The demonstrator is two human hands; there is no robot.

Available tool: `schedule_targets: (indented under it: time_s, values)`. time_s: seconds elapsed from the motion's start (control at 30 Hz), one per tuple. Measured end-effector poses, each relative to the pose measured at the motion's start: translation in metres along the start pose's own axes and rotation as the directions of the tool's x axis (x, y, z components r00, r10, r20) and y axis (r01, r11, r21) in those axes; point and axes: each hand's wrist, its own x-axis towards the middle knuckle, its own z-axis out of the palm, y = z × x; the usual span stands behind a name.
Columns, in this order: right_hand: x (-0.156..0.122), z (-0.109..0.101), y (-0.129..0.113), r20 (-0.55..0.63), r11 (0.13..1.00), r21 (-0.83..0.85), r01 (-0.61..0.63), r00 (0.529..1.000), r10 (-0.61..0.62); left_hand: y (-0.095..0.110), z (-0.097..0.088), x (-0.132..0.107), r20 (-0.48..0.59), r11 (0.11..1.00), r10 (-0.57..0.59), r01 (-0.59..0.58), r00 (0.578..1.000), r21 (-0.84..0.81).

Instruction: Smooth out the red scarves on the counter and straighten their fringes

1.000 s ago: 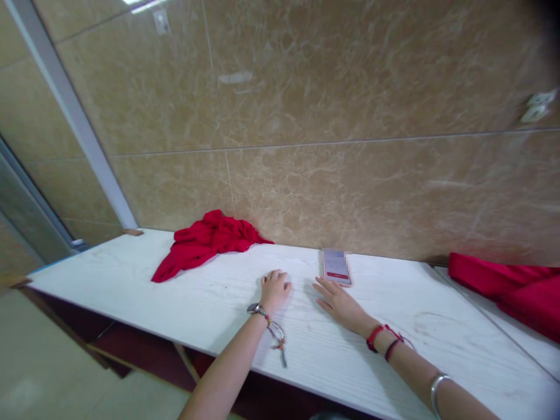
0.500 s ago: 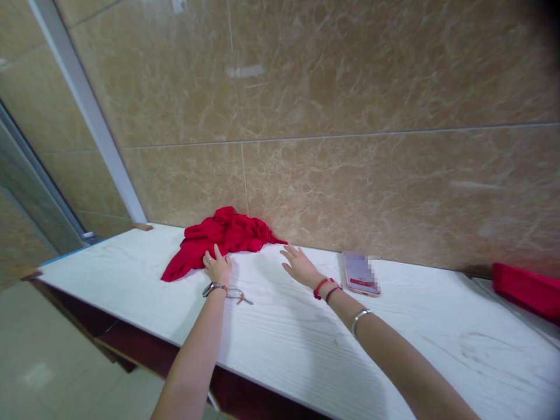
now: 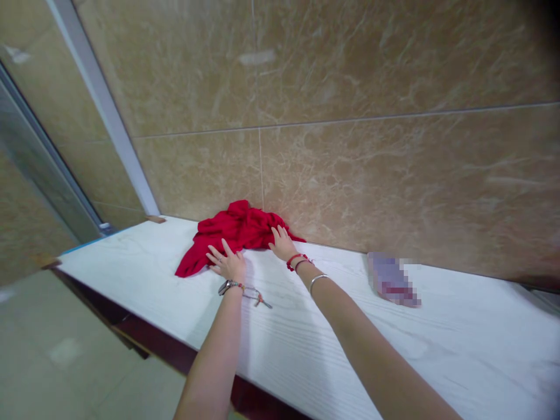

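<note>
A crumpled red cloth (image 3: pixel 240 227) lies in a heap against the wall on the white tabletop (image 3: pixel 289 315). My left hand (image 3: pixel 228 263) is at the cloth's near edge, fingers spread, the fingertips overlapping the red fabric. At the cloth's right end is my right hand (image 3: pixel 282 244), its fingers stretched out and over the edge of the fabric. Whether either hand presses on the cloth or hovers just above it, I cannot tell. Neither hand grips anything.
A phone-like flat object (image 3: pixel 387 280), partly pixelated, lies to the right near the wall. Behind the table rises a brown marbled tile wall (image 3: pixel 350 163). A small brown block (image 3: pixel 156 219) sits at the back left corner. Tiled floor (image 3: pixel 65 356) shows at the lower left.
My right hand has moved left, from bare tabletop to the cloth's right end. My left hand's fingers have spread wider. The view has swung left, and the red object at far right is out of sight.
</note>
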Motion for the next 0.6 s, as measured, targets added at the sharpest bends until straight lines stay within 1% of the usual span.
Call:
schedule_targets:
  time_s: [0.17, 0.33, 0.47, 0.53, 0.6]
  values:
    - [0.024, 0.012, -0.008, -0.053, 0.999, 0.019, -0.037, 0.998, 0.038, -0.003, 0.004, 0.000, 0.013, 0.999, 0.041, -0.041, 0.999, -0.015]
    - [0.032, 0.011, -0.004, -0.079, 0.986, 0.146, -0.077, 0.993, 0.089, -0.005, 0.006, 0.000, 0.014, 0.998, 0.057, -0.056, 0.998, -0.038]
    - [0.025, 0.001, 0.003, -0.133, 0.982, 0.181, -0.050, 0.988, 0.075, -0.004, 0.005, 0.000, 0.006, 0.999, 0.035, -0.035, 0.999, -0.036]
    - [0.016, -0.009, 0.009, -0.162, 0.982, 0.188, -0.030, 0.985, 0.062, -0.001, 0.003, 0.000, -0.005, 0.998, 0.038, -0.038, 0.999, -0.048]
    - [0.002, -0.025, 0.017, -0.183, 0.982, 0.185, -0.020, 0.982, 0.054, 0.003, 0.000, -0.001, -0.034, 0.996, 0.060, -0.062, 0.998, -0.063]
